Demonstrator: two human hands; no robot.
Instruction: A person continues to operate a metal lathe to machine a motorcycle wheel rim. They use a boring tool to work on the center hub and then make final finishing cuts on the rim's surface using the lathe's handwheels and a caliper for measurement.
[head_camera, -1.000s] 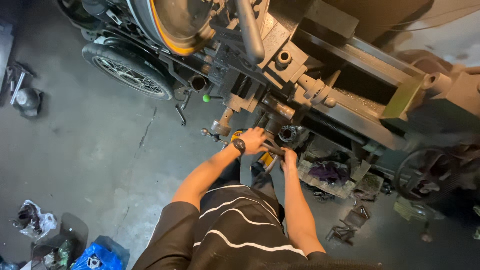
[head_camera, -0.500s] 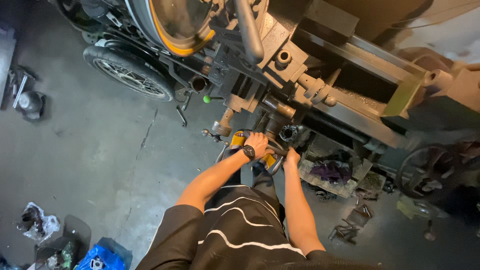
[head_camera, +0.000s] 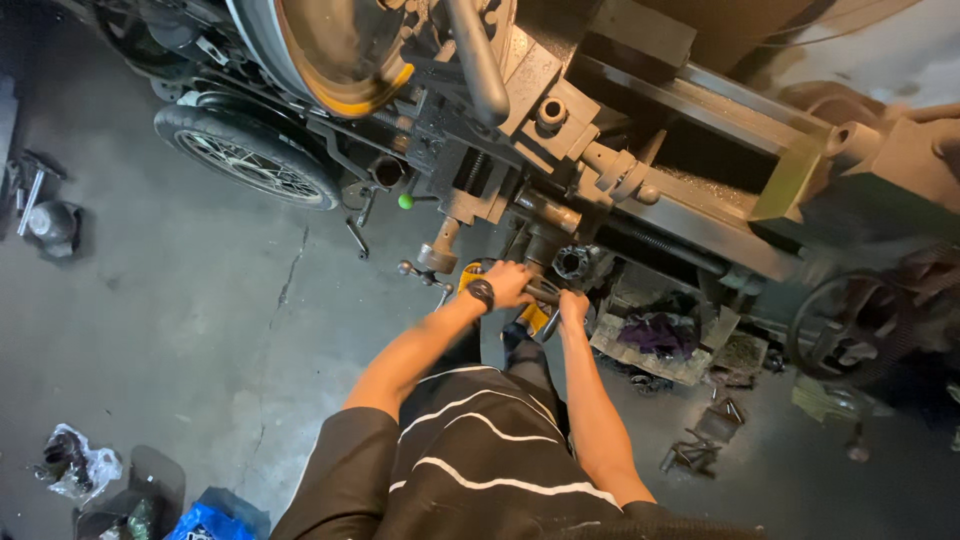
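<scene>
I look down over my striped black shirt at a large grey lathe (head_camera: 640, 180). My left hand (head_camera: 508, 283), with a black watch on the wrist, is closed over a dark metal handle (head_camera: 540, 294) low on the lathe's carriage. My right hand (head_camera: 573, 305) grips the same handle just to the right. A yellow part (head_camera: 533, 318) shows beneath both hands. A round socket (head_camera: 570, 262) sits just above my right hand.
A spoked wheel with a tyre (head_camera: 245, 155) leans at the upper left. A green-knobbed lever (head_camera: 405, 201) hangs by the carriage. Scrap parts and a purple rag (head_camera: 660, 333) lie under the lathe. Bags (head_camera: 75, 465) and a blue wrapper (head_camera: 210, 523) lie at the lower left.
Both hands stay on the handle. My left hand has shifted slightly right and down along it, and the view has moved a little closer to the lathe.
</scene>
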